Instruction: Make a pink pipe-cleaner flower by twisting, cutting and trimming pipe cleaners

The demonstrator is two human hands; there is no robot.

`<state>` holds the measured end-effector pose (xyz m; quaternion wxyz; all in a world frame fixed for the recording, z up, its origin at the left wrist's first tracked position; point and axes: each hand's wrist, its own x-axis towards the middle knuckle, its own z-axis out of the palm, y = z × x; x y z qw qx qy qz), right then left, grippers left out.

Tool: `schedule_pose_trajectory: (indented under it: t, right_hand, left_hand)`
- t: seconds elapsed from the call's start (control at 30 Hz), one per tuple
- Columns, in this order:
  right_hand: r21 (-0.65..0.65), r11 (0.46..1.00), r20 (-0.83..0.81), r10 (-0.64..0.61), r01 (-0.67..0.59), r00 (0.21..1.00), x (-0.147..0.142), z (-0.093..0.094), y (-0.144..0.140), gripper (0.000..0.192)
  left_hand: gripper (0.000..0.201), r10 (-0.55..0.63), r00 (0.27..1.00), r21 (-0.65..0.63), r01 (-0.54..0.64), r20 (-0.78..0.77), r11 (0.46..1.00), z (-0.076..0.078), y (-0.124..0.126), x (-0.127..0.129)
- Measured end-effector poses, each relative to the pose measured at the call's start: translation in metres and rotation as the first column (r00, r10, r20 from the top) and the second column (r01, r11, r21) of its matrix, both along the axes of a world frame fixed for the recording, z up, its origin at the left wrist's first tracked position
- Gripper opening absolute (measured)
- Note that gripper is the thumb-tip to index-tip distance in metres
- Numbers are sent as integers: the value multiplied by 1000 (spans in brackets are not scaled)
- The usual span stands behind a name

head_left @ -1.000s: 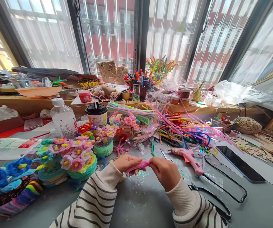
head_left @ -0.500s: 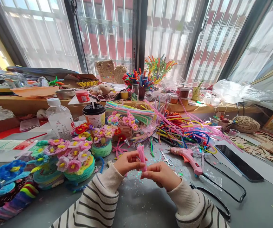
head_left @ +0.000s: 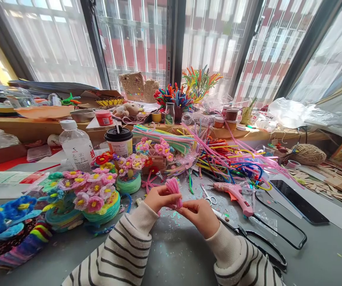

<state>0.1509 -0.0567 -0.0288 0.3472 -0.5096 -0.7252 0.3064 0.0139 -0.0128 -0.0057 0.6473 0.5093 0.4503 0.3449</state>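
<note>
Tipped leftward since the earlier frame, the fuzzy, tufted pink bundle (head_left: 173,186) is pinched in the left hand's (head_left: 159,199) grip above the smooth, glitter-flecked counter (head_left: 176,254); the right hand's (head_left: 203,215) grip pinches its lower end.

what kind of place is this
Probably a craft workspace by a window: a pink glue gun, small scissors and piles of colourful pipe cleaners crowd the table.

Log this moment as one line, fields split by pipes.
left hand: holds pink fuzzy bundle | right hand: at bundle's lower end | beyond right hand: small scissors, pink glue gun
</note>
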Motion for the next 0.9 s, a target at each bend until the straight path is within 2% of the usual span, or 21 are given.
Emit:
schedule_pose_trajectory:
  t: [0.1,0.2,0.3,0.4,0.53,0.63,0.73,0.9]
  right_hand:
    - [138,988,182,-90,65,979,-6,-3,-2,27]
    - [244,959,336,-223,144,915,-15,-6,-4,27]
    - [299,933,380,-308,200,872,-21,-7,-4,25]
    - [271,942,251,-269,199,930,-21,-7,-2,24]
    - [111,986,-47,-123,127,991,-14,-4,0,25]
    - [19,997,-218,-67,73,974,-10,-1,0,27]
    - [-25,998,-316,-56,51,947,-9,-1,0,26]
    - [-166,986,-461,-97,22,882,-12,-6,3,27]
  left_hand:
    - [26,47,998,-24,-47,-30,999,-4,1,1]
    - [27,99,995,-62,-101,-27,993,-8,4,1]
    - [26,161,987,-89,-159,16,983,-10,6,-1]
    - [26,184,981,-105,-176,67,979,-9,7,-2]
    - [28,171,977,-121,-156,129,980,-7,8,-3]
    - [28,158,975,-119,-140,158,983,-5,7,-3]
    - [28,109,981,-88,-96,160,992,-5,6,-3]
    - [27,-133,987,79,126,94,989,-5,1,-1]
